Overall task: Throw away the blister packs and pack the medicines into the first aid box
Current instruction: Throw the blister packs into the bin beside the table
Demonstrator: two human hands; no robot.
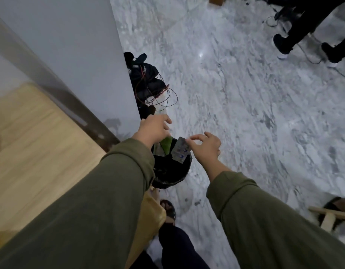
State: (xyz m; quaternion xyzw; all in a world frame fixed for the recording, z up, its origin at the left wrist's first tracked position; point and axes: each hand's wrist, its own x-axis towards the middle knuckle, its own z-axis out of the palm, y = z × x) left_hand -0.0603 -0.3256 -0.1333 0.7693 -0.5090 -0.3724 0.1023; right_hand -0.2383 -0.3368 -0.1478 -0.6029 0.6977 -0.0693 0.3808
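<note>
Right hand (205, 147) pinches blister pack (181, 150) over bin (171, 171).

The left sleeve (109, 191) hides part of the bin (171, 171).

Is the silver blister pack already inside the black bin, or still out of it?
Still out. The right hand pinches the blister pack by its top corner, and the pack hangs over the bin's open mouth.

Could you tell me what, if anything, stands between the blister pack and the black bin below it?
Nothing visible: the blister pack, pinched by the right hand, hangs directly over the open black bin.
</note>
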